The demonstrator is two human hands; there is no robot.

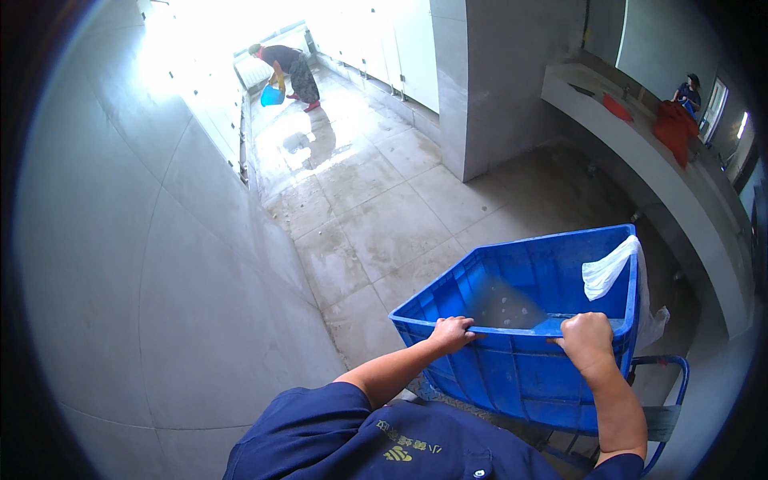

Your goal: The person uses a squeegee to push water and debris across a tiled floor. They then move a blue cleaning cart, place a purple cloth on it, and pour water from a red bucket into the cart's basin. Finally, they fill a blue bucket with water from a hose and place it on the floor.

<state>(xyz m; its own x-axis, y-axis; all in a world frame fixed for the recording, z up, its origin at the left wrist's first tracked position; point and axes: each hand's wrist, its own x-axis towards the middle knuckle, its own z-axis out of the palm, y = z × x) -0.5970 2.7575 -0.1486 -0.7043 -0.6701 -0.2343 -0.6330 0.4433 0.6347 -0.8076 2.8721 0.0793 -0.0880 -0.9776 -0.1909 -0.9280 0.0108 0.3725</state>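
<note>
My left hand (pixel 453 335) grips the near rim of a large blue plastic crate (pixel 480 372), its thumb side over the edge. Further right along that rim, my right hand (pixel 588 339) is closed over the edge near the corner. The crate rests on a platform trolley (pixel 684 384) with a blue tubular handle, mostly hidden beneath it. A white plastic bag (pixel 611 270) hangs over the crate's right side, partly inside and partly outside. On the crate's floor lies a blurred grey-brown patch (pixel 504 303) that I cannot identify.
Ahead, a person (pixel 294 66) bends over a wet tiled floor (pixel 384 222), holding a blue bucket (pixel 273 95). Stall doors (pixel 414 54) line the passage. A grey wall (pixel 198 288) is at left. The right-hand counter (pixel 654 153) carries red cloth (pixel 675 123) below a mirror (pixel 666 36).
</note>
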